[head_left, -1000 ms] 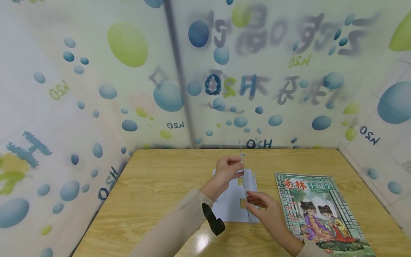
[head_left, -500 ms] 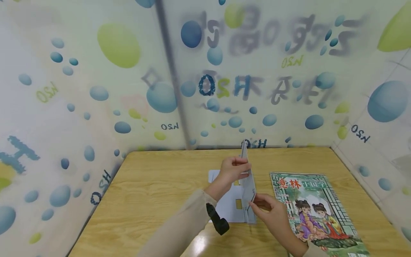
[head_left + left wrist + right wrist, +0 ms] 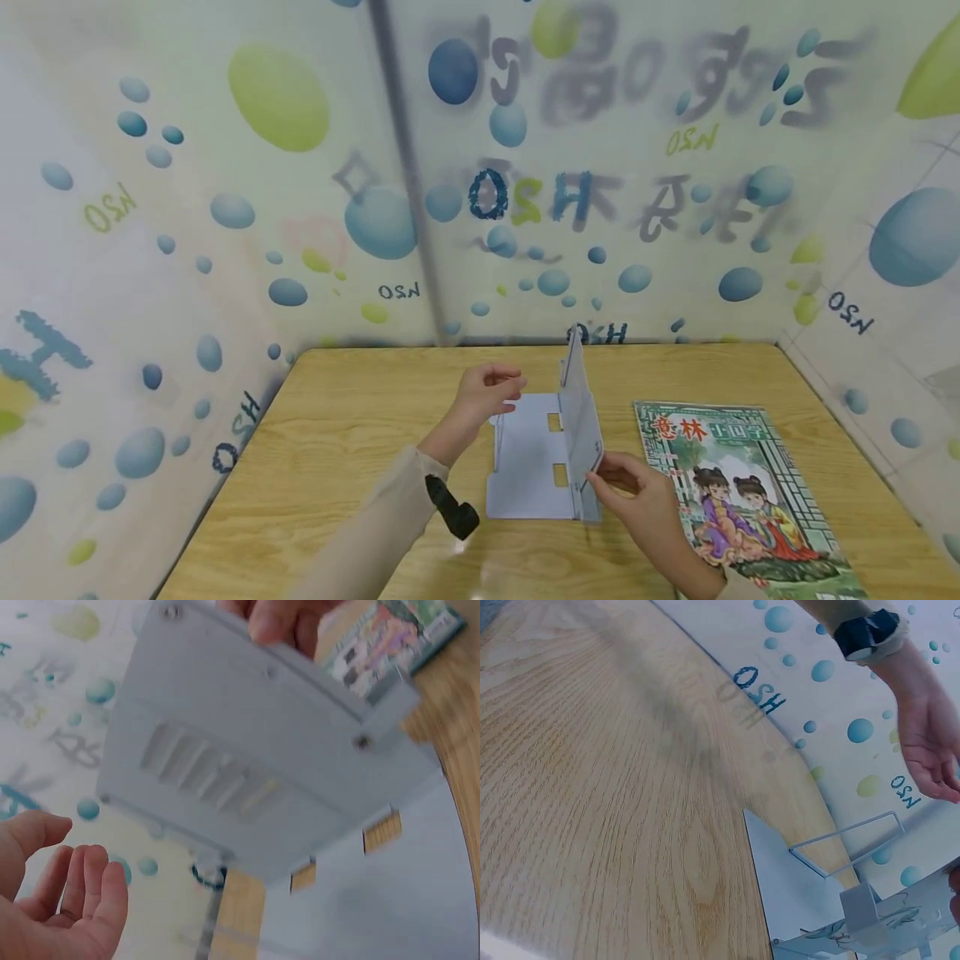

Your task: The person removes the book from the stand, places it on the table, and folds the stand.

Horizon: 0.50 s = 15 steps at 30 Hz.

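Note:
A light grey book stand (image 3: pixel 528 471) lies with its flat base on the wooden table, its panel (image 3: pixel 579 417) raised steeply along the base's right side. My right hand (image 3: pixel 637 496) pinches the near edge of that panel between thumb and fingers. In the left wrist view, slots and a small tab show on the panel (image 3: pixel 247 697), with the right fingers (image 3: pixel 281 619) at its edge. My left hand (image 3: pixel 478 404) hovers over the base's far left, fingers relaxed and apart from the stand. A wire loop (image 3: pixel 844 829) stands up from the base in the right wrist view.
A magazine (image 3: pixel 742 500) with an illustrated cover lies to the right of the stand, close to my right forearm. Patterned walls (image 3: pixel 360 308) rise at the table's back and sides. A black strap (image 3: pixel 452 507) is round the left wrist.
The panel has turned so that its right face shows. My left hand has let go of it and moved left. The right hand still holds the near edge.

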Each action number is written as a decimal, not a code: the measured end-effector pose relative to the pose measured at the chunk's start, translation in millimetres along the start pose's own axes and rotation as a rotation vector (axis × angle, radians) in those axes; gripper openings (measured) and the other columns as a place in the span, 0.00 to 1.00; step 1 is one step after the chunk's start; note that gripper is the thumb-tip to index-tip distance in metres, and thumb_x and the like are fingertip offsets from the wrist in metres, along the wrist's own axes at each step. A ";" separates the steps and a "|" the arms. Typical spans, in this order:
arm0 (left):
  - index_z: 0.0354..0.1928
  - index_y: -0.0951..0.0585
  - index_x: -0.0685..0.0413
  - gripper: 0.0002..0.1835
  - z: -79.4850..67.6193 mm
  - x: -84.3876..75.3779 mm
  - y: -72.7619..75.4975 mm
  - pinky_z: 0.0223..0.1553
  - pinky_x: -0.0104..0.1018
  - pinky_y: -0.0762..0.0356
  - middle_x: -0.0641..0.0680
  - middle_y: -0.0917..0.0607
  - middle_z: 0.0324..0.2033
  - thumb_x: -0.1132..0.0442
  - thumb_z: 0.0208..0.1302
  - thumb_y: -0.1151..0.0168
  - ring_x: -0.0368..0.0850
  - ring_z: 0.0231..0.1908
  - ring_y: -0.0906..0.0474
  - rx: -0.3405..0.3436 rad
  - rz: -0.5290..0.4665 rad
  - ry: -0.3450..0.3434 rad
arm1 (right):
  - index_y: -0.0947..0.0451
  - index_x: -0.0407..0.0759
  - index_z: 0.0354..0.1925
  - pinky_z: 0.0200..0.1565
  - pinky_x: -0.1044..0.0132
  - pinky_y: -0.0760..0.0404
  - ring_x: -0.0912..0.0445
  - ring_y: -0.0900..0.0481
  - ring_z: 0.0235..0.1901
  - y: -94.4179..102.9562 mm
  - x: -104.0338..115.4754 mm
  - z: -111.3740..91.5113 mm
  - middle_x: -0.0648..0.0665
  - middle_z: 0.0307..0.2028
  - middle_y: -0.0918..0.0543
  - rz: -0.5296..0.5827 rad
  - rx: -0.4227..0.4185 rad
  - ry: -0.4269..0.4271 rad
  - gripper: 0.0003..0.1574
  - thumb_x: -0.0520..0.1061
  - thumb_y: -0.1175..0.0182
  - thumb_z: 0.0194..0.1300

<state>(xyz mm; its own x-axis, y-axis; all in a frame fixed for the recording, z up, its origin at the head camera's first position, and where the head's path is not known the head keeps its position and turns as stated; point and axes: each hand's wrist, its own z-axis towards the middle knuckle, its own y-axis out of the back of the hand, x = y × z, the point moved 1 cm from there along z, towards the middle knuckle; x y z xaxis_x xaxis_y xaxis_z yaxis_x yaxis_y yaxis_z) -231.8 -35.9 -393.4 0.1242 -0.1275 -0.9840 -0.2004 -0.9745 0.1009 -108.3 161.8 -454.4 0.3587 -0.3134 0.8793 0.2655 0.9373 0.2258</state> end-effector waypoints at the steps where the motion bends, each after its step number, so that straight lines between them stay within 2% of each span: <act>1: 0.45 0.23 0.64 0.16 0.3 3.6 6.7 0.35 0.38 0.20 0.55 0.18 0.34 0.62 0.57 0.36 0.48 0.33 0.20 -0.006 0.020 -0.003 | 0.19 0.37 0.34 0.32 0.71 0.20 0.61 0.19 0.29 0.0 0.2 -0.1 0.44 0.31 0.17 0.000 0.000 0.004 0.12 0.31 0.32 0.48; 8: 0.43 0.22 0.65 0.14 0.4 33.3 42.9 0.36 0.42 0.21 0.54 0.19 0.33 0.62 0.57 0.36 0.43 0.32 0.22 -0.020 0.150 -0.067 | 0.19 0.36 0.34 0.32 0.72 0.20 0.61 0.19 0.29 -1.0 0.2 0.2 0.44 0.31 0.17 0.004 0.007 0.009 0.12 0.30 0.32 0.48; 12: 0.41 0.22 0.64 0.14 -0.9 49.7 51.4 0.34 0.39 0.22 0.52 0.19 0.31 0.62 0.56 0.34 0.42 0.31 0.23 -0.032 0.171 -0.077 | 0.20 0.36 0.34 0.32 0.71 0.20 0.61 0.19 0.29 -1.8 -1.0 0.9 0.44 0.31 0.17 -0.004 0.010 -0.009 0.12 0.29 0.32 0.47; 15: 0.41 0.21 0.66 0.16 -2.5 63.6 52.5 0.35 0.42 0.22 0.51 0.19 0.30 0.61 0.55 0.34 0.43 0.31 0.23 0.015 0.170 -0.070 | 0.20 0.36 0.34 0.32 0.71 0.20 0.61 0.19 0.28 -2.7 -1.8 1.3 0.44 0.31 0.17 -0.013 0.014 -0.012 0.13 0.29 0.32 0.46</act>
<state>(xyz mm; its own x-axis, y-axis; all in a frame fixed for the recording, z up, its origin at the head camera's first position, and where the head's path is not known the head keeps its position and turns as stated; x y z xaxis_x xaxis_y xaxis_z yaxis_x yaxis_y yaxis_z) -232.0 -95.6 -450.3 0.0197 -0.2768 -0.9607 -0.2275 -0.9370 0.2653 -110.8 160.0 -456.0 0.3442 -0.3240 0.8812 0.2573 0.9352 0.2433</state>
